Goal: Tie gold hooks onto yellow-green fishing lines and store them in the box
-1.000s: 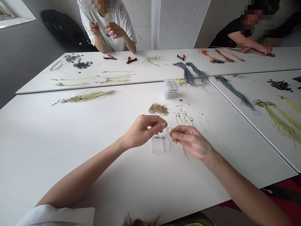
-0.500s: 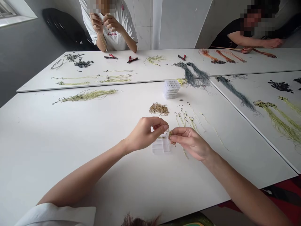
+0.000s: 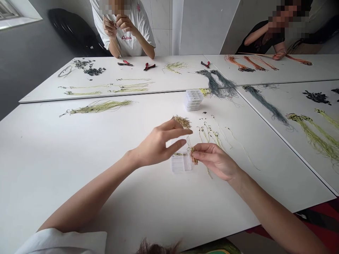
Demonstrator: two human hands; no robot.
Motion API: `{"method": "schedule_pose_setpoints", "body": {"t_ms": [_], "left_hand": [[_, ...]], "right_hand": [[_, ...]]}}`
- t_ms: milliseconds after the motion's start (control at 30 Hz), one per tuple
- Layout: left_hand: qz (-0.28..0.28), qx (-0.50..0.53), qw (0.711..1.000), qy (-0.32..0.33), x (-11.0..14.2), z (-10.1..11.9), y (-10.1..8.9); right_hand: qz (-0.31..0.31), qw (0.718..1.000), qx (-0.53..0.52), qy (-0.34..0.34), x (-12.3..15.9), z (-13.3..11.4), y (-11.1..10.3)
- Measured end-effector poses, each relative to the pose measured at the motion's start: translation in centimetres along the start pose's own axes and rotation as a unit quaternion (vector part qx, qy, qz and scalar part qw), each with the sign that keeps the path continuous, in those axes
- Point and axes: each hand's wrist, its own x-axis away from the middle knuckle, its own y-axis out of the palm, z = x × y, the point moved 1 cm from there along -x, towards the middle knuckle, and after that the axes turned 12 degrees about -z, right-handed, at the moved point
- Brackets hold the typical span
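1 right hand [image 3: 215, 159] pinch-tight on probable hook [image 3: 192, 151]

black chair [image 3: 71, 33], upper left | red-black pliers [image 3: 147, 66] on far table [image 3: 169, 82] | orange bundles [image 3: 254, 64], right

White tabletop [image 3: 53, 151] in joined sections. The near section [image 3: 153, 201] bears a clear compartment box [image 3: 177, 166], a pile of small gold-coloured pieces [image 3: 183, 121], hooks on yellow-green lines [image 3: 203, 133] and stacked clear boxes [image 3: 194, 100]; the far sections [image 3: 169, 80] bear pliers [image 3: 149, 66], black pieces [image 3: 94, 71] and orange bundles [image 3: 253, 63].
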Motion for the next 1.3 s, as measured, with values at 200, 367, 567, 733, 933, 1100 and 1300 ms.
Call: {"method": "schedule_pose_setpoints", "body": {"t_ms": [200,367,567,733,933,1100,1300], "left_hand": [[-0.050,-0.159,0.985,0.051,0.0,-0.2,1.1],[-0.059,-0.190,0.979,0.046,0.0,-0.3,1.2],[-0.053,-0.198,0.977,0.051,0.0,-0.3,1.4],[-0.054,-0.204,0.976,0.053,0.1,-0.4,1.5],[-0.052,-0.209,0.975,0.051,0.1,-0.5,1.7],[-0.064,-0.152,0.986,0.033,0.1,-0.3,1.3],[-0.017,-0.122,0.992,0.027,0.3,0.4,0.4]], "right_hand": [[-0.006,1.000,0.001,0.003,0.0,0.3,-0.1],[-0.017,1.000,0.005,0.006,0.0,0.1,0.0],[-0.025,1.000,0.017,0.002,0.0,0.0,0.1],[-0.023,0.999,0.023,0.002,-0.1,0.0,0.1],[-0.018,0.999,0.026,0.005,-0.1,0.0,0.1],[-0.021,0.999,0.026,0.001,0.0,-0.1,0.1],[-0.015,1.000,0.027,0.001,0.1,-0.2,0.1]]}}
